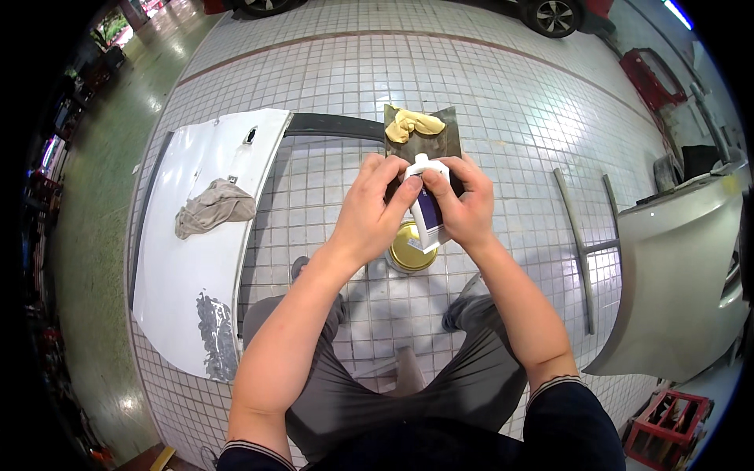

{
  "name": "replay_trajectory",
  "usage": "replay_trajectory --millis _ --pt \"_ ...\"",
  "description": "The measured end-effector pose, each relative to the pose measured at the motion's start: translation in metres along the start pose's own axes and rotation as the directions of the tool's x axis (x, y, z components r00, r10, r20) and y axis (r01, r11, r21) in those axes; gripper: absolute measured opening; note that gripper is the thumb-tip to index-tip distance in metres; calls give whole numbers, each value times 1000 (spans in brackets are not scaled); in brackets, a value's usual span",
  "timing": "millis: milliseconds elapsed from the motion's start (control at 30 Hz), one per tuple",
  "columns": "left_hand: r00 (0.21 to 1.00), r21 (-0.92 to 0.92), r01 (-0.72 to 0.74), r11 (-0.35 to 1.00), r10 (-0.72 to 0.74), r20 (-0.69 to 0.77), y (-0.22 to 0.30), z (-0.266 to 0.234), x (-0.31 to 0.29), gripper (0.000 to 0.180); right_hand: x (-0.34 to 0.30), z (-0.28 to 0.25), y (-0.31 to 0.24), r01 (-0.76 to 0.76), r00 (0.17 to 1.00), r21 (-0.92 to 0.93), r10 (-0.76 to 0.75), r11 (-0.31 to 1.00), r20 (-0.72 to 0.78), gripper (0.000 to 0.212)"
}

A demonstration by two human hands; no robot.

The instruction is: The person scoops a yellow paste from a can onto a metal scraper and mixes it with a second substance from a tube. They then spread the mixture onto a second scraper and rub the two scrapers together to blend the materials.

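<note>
Between my two hands is a white and purple squeeze tube, its white cap end pointing away from me. My left hand grips its left side, thumb pressed on the front. On the other side my right hand grips it too, thumb also on the front. Just beyond the tube lies a metal plate bearing a lump of yellowish putty. Below the tube stands a round tin with a gold lid, partly covered by the tube.
On the left lies a white car door with a grey cloth and a rough grey patch. A silver car panel stands at right, beside a metal stand. A red frame sits at lower right; parked cars are beyond.
</note>
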State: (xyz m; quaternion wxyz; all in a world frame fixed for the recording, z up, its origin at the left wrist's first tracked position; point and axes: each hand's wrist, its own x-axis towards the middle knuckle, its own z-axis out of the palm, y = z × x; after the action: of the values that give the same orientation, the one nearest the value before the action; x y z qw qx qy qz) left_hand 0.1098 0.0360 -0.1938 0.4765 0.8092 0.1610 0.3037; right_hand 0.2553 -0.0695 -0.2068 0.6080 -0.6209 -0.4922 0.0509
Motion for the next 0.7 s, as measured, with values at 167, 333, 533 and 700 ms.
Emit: replay_trajectory --millis 167,333,533,700 --pt "999 72 11 997 -9 -33 5 0 0 30 2 -1 -1 -39 998 55 37 998 46 28" --pt "994 101 -11 995 23 -111 3 5 -5 30 2 -1 -3 -120 989 66 114 991 91 27" --pt "983 90 -37 995 52 -174 5 13 -8 26 0 -1 -4 -167 982 84 158 982 101 26" --pt "978 168 -24 985 59 -201 8 16 -12 24 -3 -1 -8 -184 977 119 169 976 131 25"
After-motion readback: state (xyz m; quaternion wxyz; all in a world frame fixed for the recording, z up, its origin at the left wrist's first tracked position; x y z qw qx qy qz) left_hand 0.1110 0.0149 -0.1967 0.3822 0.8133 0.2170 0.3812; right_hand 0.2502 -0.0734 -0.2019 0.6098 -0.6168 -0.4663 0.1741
